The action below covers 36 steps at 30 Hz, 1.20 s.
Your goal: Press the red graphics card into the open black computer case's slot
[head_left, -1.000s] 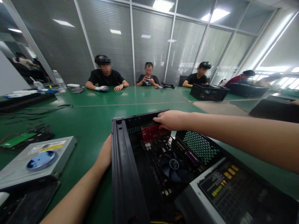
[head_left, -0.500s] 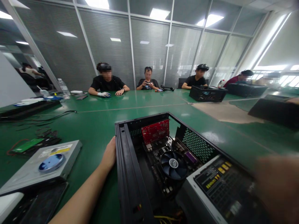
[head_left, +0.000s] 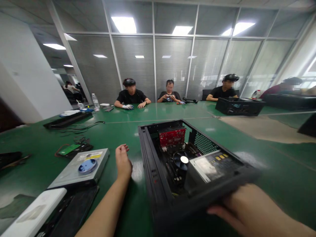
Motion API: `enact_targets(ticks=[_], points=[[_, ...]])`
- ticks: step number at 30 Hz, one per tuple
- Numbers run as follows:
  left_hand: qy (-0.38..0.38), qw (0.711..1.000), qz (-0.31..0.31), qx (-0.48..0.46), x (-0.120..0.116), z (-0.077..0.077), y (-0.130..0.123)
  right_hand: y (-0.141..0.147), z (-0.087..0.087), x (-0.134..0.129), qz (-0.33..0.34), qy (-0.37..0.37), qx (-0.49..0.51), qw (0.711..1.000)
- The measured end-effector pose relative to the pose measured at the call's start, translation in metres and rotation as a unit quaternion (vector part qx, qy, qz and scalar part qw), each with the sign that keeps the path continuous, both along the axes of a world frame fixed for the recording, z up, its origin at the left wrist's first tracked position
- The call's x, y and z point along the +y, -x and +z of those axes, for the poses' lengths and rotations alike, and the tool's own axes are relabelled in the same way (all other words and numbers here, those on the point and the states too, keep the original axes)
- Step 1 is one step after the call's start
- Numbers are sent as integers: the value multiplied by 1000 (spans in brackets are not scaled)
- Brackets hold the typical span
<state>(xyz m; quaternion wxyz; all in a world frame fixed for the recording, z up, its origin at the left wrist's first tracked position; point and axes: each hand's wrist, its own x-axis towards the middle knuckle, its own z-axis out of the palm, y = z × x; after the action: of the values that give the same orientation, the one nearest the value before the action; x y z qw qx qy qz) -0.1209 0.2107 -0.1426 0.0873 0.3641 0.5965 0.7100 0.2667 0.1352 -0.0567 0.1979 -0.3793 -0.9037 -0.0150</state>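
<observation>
A black computer case (head_left: 151, 171) lies on its side in front of me, its open face upward. Inside it show a red card (head_left: 172, 136), a cooling fan (head_left: 181, 160) and a power supply (head_left: 209, 168). My right hand (head_left: 249, 205) grips the near right end of the case from below, thumb along the underside; the other fingers are mostly hidden. Apart from the case on its left side, my left hand (head_left: 123, 161) hovers by the table with loosely bent fingers, holding nothing.
Left of my arm sit a silver disc drive (head_left: 71, 174) with a round blue-lidded tub (head_left: 87, 166), a white box (head_left: 39, 210) and a green circuit board (head_left: 69, 149). Across the green table (head_left: 123, 126) people sit, one behind another black case (head_left: 239, 106).
My left hand has come off the left side of the case. The blurred right hand has moved onto the near right end and taken hold; the case has shifted and turned in view.
</observation>
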Motion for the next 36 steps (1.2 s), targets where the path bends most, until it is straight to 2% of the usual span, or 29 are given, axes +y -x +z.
enact_targets(ticks=[3,4,6,8,11,15,18,21,26,30,33,36], points=[[-39,994,101,-3,4,-5,17,57,13,64,-50,48,-88,994],[-51,991,126,7,6,-6,20,83,18,91,-56,55,-78,994],[-54,987,139,53,8,-10,22,134,28,146,-10,125,-20,992],[-28,987,110,117,9,-13,20,177,32,189,24,140,7,990],[11,984,63,169,9,-16,18,219,21,226,59,157,28,985],[33,981,37,188,12,-17,18,241,-15,242,89,187,33,978],[42,977,17,209,13,-16,16,231,-38,240,101,188,32,976],[46,976,9,213,13,-14,13,202,-46,224,109,168,39,979],[58,972,-26,227,11,-12,10,129,-49,173,117,129,48,984],[78,961,-46,260,5,-8,5,66,-63,140,136,112,81,981],[92,948,-63,298,0,-3,-1,29,-77,135,121,139,152,971],[98,931,-91,340,-4,1,-9,10,-84,143,97,143,209,962]])
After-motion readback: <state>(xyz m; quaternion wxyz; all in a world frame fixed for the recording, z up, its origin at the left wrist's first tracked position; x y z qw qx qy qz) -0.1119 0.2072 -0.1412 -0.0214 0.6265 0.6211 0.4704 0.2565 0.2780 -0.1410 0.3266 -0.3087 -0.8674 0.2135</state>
